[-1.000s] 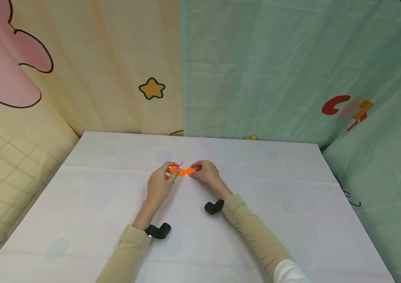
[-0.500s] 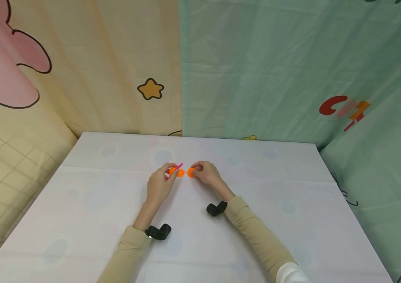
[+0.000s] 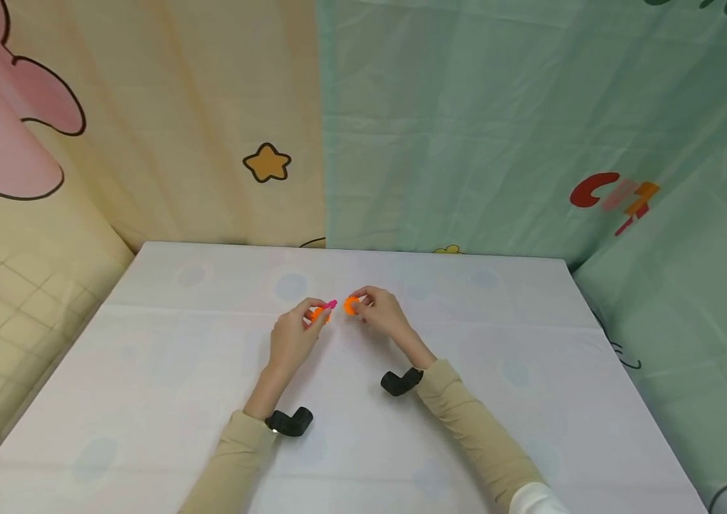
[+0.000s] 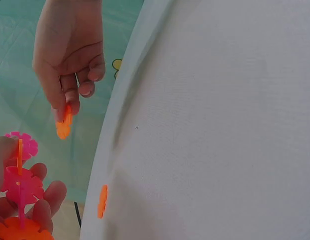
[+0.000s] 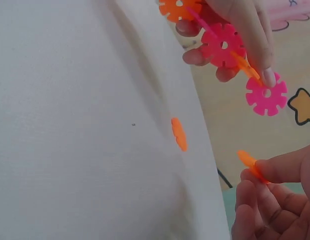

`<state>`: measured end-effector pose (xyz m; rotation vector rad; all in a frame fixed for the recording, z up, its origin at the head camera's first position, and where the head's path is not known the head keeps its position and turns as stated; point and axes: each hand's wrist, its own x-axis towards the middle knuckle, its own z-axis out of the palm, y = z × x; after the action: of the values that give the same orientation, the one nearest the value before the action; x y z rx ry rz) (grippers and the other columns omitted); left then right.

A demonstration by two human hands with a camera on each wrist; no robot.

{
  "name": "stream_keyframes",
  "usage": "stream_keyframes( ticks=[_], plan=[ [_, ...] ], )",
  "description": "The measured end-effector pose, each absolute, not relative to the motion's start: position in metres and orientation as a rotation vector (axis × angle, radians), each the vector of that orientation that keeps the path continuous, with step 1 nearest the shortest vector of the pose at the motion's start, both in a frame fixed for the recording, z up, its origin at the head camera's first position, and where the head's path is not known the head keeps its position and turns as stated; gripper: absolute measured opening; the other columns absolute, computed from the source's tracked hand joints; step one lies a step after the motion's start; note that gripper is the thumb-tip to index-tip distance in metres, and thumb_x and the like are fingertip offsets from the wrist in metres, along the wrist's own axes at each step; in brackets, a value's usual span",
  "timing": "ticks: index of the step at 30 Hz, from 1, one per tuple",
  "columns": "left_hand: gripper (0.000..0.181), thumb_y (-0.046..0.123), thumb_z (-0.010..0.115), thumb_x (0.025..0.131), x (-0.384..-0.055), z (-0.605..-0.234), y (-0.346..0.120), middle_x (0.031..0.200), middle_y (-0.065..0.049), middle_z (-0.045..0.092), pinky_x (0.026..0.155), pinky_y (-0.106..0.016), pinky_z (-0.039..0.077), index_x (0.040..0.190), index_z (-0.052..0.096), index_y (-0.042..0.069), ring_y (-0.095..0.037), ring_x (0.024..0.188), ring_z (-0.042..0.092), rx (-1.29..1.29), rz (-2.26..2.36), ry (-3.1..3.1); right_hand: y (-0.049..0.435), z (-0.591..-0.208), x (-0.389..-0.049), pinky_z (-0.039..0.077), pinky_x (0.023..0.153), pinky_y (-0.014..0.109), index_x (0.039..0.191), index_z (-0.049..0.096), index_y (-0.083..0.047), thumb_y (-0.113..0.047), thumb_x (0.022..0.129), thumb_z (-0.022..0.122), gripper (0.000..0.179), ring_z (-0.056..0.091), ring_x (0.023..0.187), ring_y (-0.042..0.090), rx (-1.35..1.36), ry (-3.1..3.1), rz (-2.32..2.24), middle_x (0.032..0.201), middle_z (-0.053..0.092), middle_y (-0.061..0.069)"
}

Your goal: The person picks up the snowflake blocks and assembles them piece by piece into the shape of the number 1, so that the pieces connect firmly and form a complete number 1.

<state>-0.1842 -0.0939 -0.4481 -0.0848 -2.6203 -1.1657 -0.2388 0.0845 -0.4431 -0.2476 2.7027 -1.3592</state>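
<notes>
My left hand (image 3: pixel 292 335) holds a chain of notched plastic discs slotted together at angles. In the right wrist view the chain shows a bright pink disc (image 5: pixel 267 94) at one end, a reddish-pink disc (image 5: pixel 224 46) in the middle and an orange disc (image 5: pixel 177 7) at the other end. An edge-on orange disc joins the two pink ones. Between thumb and fingertips, my right hand (image 3: pixel 384 313) pinches a single orange disc (image 4: pixel 64 126), apart from the chain. Both hands are raised over the table, close together.
Another orange disc (image 5: pixel 178 134), seen edge-on, shows against the white-covered table (image 3: pixel 363 442) in both wrist views. Beyond the table's far edge hang a yellow curtain (image 3: pixel 209 107) and a green curtain (image 3: pixel 466 107). Each wrist wears a black camera mount (image 3: pixel 291 421).
The right hand's orange disc has moved slightly away from the orange discs by the left hand. The left hand has tilted its chain, so more of the pink disc shows.
</notes>
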Motion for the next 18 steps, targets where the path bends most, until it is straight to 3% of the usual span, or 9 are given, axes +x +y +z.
stream_keyframes(
  ticks=[7, 18],
  plan=[
    [0.02, 0.03, 0.067, 0.09, -0.185, -0.448, -0.089, 0.079, -0.007, 0.068, 0.052, -0.025, 0.04, 0.104, 0.07, 0.015, -0.016, 0.058, 0.053, -0.108, -1.156, -2.58, 0.089, -0.433, -0.234, 0.04, 0.051, 0.021, 0.11, 0.065, -0.005, -0.016, 0.09, 0.063, 0.023, 0.063, 0.063, 0.029, -0.261, 2.691, -1.483, 0.083, 0.069, 0.015],
    [0.019, 0.027, 0.065, 0.092, -0.184, -0.443, -0.083, 0.074, -0.005, 0.066, 0.048, -0.023, 0.04, 0.102, 0.069, 0.011, -0.014, 0.055, 0.051, -0.139, -1.24, -2.56, 0.088, -0.422, -0.229, 0.036, 0.047, 0.018, 0.116, 0.065, -0.007, -0.018, 0.091, 0.063, 0.026, 0.061, 0.071, 0.046, -0.284, 2.613, -1.698, 0.09, 0.067, 0.026]
  ],
)
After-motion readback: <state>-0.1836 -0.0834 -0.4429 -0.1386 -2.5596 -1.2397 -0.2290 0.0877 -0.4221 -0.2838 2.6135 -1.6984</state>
